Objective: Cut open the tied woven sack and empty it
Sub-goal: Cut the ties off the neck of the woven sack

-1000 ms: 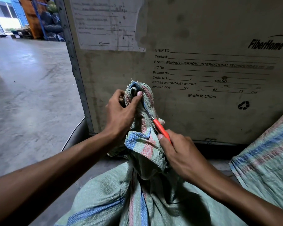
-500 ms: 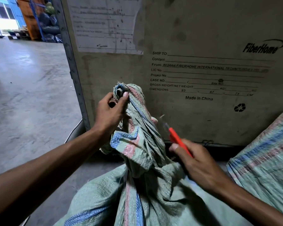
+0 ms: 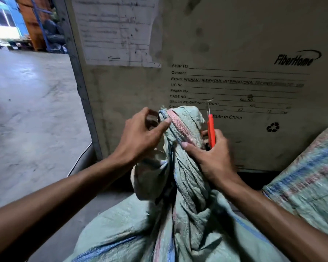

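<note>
while the big cardboard shipping carton fills the background beyond both hands, with "fiberhome", "ship to" and "made in china" printed on its dirty face and a worn paper label stuck higher up, the concrete floor stretches off to the left of the left hand. under and between the forearms lies the woven sack, pale green plastic weave with blue and pink stripes, creased and dusty, its body spreading toward the bottom edge. a second sack of the same striped weave sits to the right of the right hand. the first sack's neck is gathered and twisted into a thick upright bunch that rises between the two hands, its frayed top level with the left hand's fingertips. the left hand is closed around the top of that bunch, thumb pressed across the pink stripe, fingers curled behind it. the right hand presses its thumb on the neck lower down, and its curled fingers clasp an orange-handled cutter, which stands nearly upright just right of the neck, thin blade tip pointing up, apart from the fabric.
</note>
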Demonstrator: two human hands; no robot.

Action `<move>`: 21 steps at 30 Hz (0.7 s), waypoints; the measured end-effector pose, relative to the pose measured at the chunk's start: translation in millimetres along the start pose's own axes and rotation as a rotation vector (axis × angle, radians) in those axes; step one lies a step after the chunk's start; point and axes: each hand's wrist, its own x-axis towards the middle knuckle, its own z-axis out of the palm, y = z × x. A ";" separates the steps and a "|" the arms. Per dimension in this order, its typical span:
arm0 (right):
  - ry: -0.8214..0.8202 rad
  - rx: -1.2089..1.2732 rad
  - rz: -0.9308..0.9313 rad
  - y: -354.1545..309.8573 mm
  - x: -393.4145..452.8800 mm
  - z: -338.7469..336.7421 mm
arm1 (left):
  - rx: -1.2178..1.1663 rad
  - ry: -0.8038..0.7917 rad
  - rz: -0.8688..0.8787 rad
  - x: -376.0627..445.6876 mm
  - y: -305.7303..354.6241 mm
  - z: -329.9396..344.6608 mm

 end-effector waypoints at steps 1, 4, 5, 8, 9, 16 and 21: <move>0.000 0.031 -0.005 -1.9 -0.9 4.4 | -0.162 -0.087 -0.094 -0.3 4.9 2.3; -0.163 0.249 -0.002 -5.1 -12.5 15.0 | -0.355 -0.138 -0.315 3.9 4.5 10.2; -0.218 0.266 0.012 -4.5 -17.8 16.5 | -0.383 -0.109 -0.357 7.1 -1.6 10.4; -0.319 0.281 0.063 -2.1 -28.0 15.9 | -0.525 -0.039 -0.419 9.7 -19.2 6.5; -0.323 0.280 0.069 -0.8 -28.0 14.7 | -0.586 -0.047 -0.444 9.4 -25.1 5.1; -0.448 0.115 -0.004 -7.2 -24.6 -7.6 | -0.768 -0.050 -0.433 8.3 -44.1 4.5; -0.544 -0.087 -0.108 -9.0 -33.6 -9.1 | -0.726 -0.006 -0.393 8.7 -44.2 8.0</move>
